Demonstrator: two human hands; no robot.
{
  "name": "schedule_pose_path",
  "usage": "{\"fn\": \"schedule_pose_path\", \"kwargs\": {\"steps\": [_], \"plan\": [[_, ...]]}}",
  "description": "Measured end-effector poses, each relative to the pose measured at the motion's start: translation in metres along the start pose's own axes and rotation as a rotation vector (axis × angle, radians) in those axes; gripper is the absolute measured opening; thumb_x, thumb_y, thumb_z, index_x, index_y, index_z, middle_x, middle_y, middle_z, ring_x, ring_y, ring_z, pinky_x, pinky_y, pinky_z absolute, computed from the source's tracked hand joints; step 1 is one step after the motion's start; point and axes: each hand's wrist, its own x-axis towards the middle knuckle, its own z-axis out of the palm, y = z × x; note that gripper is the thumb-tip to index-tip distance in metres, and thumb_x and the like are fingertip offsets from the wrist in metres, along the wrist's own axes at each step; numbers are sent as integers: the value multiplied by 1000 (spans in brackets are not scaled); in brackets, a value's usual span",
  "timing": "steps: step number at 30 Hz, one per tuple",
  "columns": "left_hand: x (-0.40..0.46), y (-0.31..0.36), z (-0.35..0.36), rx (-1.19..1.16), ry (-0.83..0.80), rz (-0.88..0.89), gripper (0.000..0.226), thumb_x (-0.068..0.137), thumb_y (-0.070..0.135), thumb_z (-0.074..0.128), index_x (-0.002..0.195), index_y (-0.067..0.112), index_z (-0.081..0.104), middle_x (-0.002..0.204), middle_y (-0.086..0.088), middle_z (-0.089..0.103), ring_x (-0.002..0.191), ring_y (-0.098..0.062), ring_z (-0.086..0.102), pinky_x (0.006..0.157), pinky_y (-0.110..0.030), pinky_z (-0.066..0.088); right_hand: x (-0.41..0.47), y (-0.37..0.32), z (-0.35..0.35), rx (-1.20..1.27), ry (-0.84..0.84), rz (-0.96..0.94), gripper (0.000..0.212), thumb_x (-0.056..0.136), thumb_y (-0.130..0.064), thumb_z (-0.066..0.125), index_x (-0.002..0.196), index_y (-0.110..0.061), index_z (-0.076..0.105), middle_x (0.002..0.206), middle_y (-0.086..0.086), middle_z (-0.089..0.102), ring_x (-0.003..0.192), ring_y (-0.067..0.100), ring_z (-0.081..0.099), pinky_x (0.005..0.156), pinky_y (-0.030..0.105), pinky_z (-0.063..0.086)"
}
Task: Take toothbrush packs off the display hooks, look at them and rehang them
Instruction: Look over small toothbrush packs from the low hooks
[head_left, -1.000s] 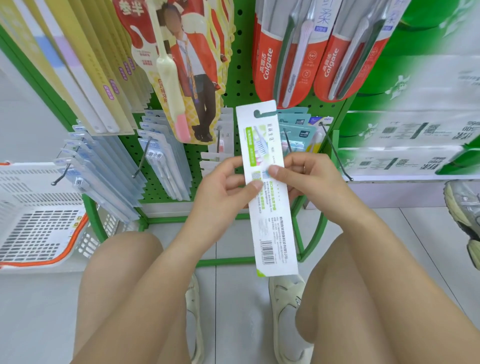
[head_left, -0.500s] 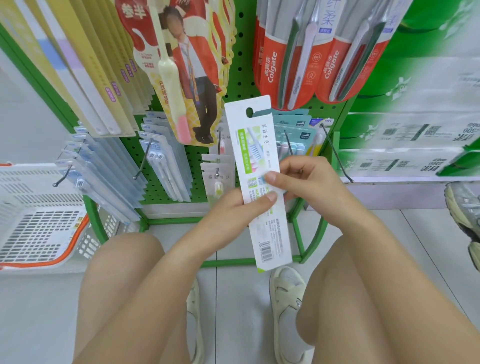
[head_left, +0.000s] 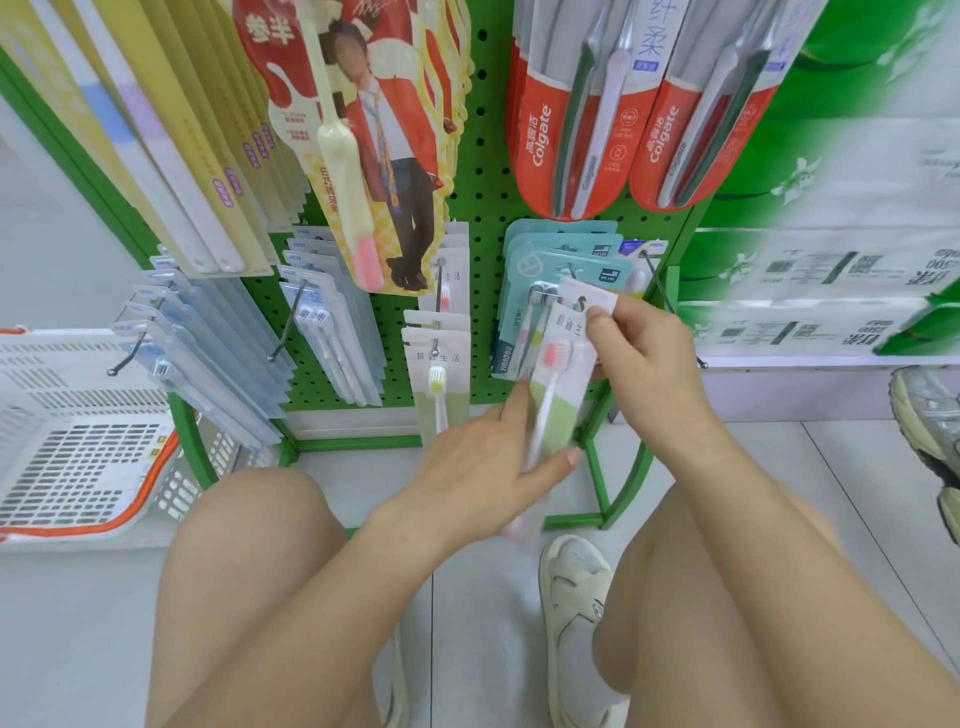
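Flipped since earlier, toothbrush pack (head_left: 558, 387) blurs between both hands.

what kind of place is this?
Most likely a shop's toothbrush aisle: a green pegboard rack hung with rows of toothbrush packs on hooks, a white shopping basket at the left, and boxed stock shelved on the right.

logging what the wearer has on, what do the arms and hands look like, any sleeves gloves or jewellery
Both forearms are bare, with no sleeve in view. The left hand and right hand wear no gloves, and no rings, watch or bracelet show. The nails that can be seen are short and look unpainted.
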Motion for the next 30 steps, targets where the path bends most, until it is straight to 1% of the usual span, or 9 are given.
{"fn": "schedule_pose_path", "kwargs": {"steps": [2, 4, 5, 7, 10, 14, 16, 20, 30], "plan": [[-4, -5, -10, -76, 270, 79, 63, 95, 61, 34, 145, 24, 42, 127, 4, 63, 108, -15, 62, 79, -34, 52, -1, 1, -1, -27, 31, -47, 26, 96, -27, 44, 83, -8, 57, 63, 9, 54, 59, 15, 46, 60, 36, 42], [-9, -13, -24, -299, 643, 156, 43, 95, 45, 41, 115, 19, 69, 94, 11, 70, 82, -6, 64, 67, -26, 52, 0, 1, -1, -11, 80, -71, 22, 100, -20, 43, 86, -8, 56, 59, -7, 44, 53, 6, 37, 53, 24, 30], [-12, -18, -29, -410, 788, 155, 35, 95, 37, 44, 100, 18, 72, 78, 15, 66, 72, -6, 61, 60, -21, 48, 0, 0, -1, -2, 104, -77, 21, 100, -18, 43, 90, -8, 58, 58, -13, 43, 52, 4, 36, 51, 20, 26], [-14, -28, -37, -597, 914, 29, 26, 96, 28, 46, 84, 23, 69, 60, 9, 55, 59, -11, 51, 55, -25, 39, 2, -2, 4, 26, 151, -84, 18, 100, -18, 44, 91, -15, 59, 58, -22, 47, 53, 1, 41, 51, 14, 28], [-9, -37, -42, -791, 875, -203, 24, 98, 20, 46, 84, 28, 64, 66, 18, 57, 67, -7, 50, 69, -34, 44, 7, -6, 16, 31, 194, -101, 10, 98, -18, 51, 100, -23, 58, 75, -21, 56, 66, -6, 53, 62, 13, 40], [1, -41, -41, -1061, 738, -410, 24, 100, 13, 46, 116, 22, 63, 98, 21, 59, 83, 16, 53, 80, -12, 43, 14, -10, 33, -86, 154, -90, 15, 95, -19, 55, 108, -22, 63, 75, -19, 58, 71, -4, 56, 70, 17, 43], [1, -38, -41, -1085, 653, -429, 32, 102, 18, 43, 132, 24, 56, 115, 23, 56, 97, 19, 49, 85, -3, 36, 17, -12, 40, -140, 132, -61, 16, 96, -19, 55, 108, -22, 65, 75, -18, 57, 75, 4, 58, 74, 26, 45], [0, -30, -39, -1052, 587, -392, 39, 105, 25, 39, 143, 29, 44, 139, 21, 45, 125, 9, 38, 104, -12, 25, 25, -14, 52, -153, 95, -11, 16, 97, -19, 53, 104, -20, 67, 79, -11, 62, 84, 18, 61, 80, 37, 47], [5, -29, -37, -1044, 588, -382, 44, 104, 25, 40, 148, 26, 38, 148, 16, 40, 129, 8, 35, 99, -4, 27, 38, -14, 69, -1, 8, 81, 18, 94, -15, 57, 104, -18, 71, 89, -7, 69, 89, 10, 64, 86, 27, 50]]}}
